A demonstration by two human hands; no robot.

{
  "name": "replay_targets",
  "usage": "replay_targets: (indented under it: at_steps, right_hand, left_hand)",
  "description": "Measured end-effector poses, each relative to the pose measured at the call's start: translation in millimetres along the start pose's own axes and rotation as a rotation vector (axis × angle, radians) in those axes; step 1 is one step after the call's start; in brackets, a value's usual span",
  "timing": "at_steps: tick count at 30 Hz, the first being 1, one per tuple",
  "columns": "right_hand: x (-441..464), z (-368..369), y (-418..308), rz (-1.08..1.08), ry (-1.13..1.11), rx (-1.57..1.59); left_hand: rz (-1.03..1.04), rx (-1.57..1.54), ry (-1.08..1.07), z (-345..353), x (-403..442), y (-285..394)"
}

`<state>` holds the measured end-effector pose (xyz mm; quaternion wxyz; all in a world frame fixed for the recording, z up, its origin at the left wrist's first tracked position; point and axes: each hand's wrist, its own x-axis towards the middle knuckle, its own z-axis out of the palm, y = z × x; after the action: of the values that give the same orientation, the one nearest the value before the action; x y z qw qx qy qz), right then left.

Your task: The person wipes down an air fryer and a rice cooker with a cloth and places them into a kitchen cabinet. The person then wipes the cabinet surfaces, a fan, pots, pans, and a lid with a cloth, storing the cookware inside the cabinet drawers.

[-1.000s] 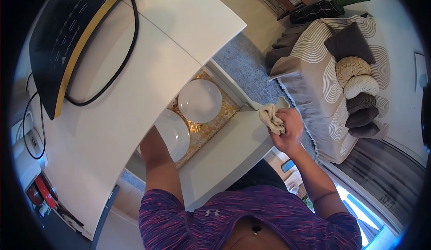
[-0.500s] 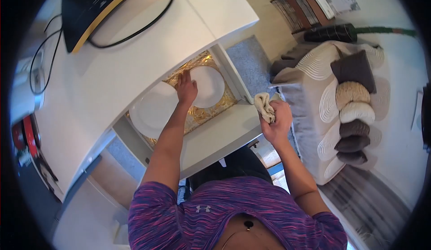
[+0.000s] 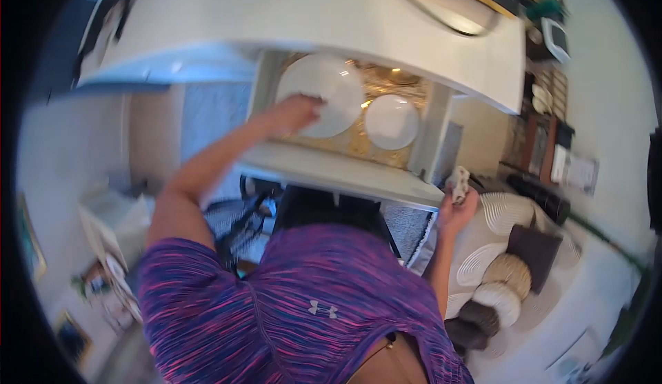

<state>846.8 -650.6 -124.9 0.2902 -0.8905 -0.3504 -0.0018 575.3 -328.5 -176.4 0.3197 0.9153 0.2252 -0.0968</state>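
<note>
Nearest, the purple shirt [image 3: 324,267] is filling the lower view, and the drawer [image 3: 324,170] is standing open just beyond it. The right hand [image 3: 456,211] is closing its fingers around a bunched cloth [image 3: 460,183], near the drawer's right front corner. That grip is looking firm enough; the cloth should be sitting well up in the fingers, with no loose end dangling into the drawer.

Over the drawer, the left hand [image 3: 296,114] is hovering across the near left part of the large plate [image 3: 331,84]. Blur is hiding how far its fingers are spread, and whether they are touching the plate; nothing is visibly sitting in its grip.

The large plate is lying on the drawer's left side, on a gold liner [image 3: 352,151], and the small plate [image 3: 392,118] is lying just beside it on the right. Since the two are sitting so close, careful handling is calling for light, flat fingers and no sideways push that could be knocking the rims together or rucking the liner. The left forearm should be clearing the drawer's edge rather than leaning on it.

Farther off, the white counter [image 3: 310,12] is overhanging the drawer's back, with a black cable [image 3: 448,29] lying on it.
</note>
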Motion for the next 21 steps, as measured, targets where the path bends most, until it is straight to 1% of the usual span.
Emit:
replay_targets:
  at_steps: [1,3,4,5,6,7,9,10,11,12,13,14,15,17,19,21]
  right_hand:
    - [-1,-1,-1,-0.046,-0.064,0.025]
    - [2,-1,-5,-0.026,-0.002,0.050]
    - [3,1,-1,-0.063,-0.035,0.070]
    - [1,3,8,0.014,-0.054,0.087]
    - [3,5,11,0.095,-0.063,0.102]
    - [4,4,7,0.069,-0.075,0.116]
    - [5,0,-7,0.026,-0.081,0.250]
    - [6,-1,-8,0.016,-0.101,0.245]
    - [6,-3,-4,0.006,-0.098,0.250]
    - [7,-4,1,0.027,-0.141,0.314]
    - [11,-1,1,0.043,-0.189,0.379]
    - [15,-7,-20,-0.049,-0.208,0.387]
    - [18,-7,-34,-0.072,-0.226,0.390]
    - [24,-2,-57,0.022,-0.308,0.485]
    - [32,10,-83,-0.021,-0.401,0.545]
    - [37,14,-117,-0.208,-0.540,0.343]
  left_hand:
    - [-0.104,-0.086,0.090,-24,-36,-12]
    - [-0.421,-0.067,0.144,-90,-110,-11]
    - [-0.520,0.046,0.203,-103,-149,-18]
    - [-0.612,0.161,0.257,-107,-188,-25]
    - [-0.700,0.103,0.146,-100,-223,-34]
    - [-0.778,0.040,0.032,-85,-250,-34]
    - [-0.924,-0.128,-0.252,-49,-283,-6]
    - [-0.961,-0.144,-0.385,-41,-290,20]
    - [-0.986,-0.183,-0.489,-23,-301,28]
    - [-1.009,-0.229,-0.594,-3,-312,27]
    - [-1.016,-0.240,-0.580,7,-324,25]
    - [-1.030,-0.258,-0.431,15,-341,25]
    - [-1.048,-0.279,-0.282,24,-359,27]
    - [-1.299,-0.358,0.157,10,-401,24]
    - [-1.454,0.038,0.665,-2,-447,33]
    - [-1.621,0.054,1.196,0,-492,50]
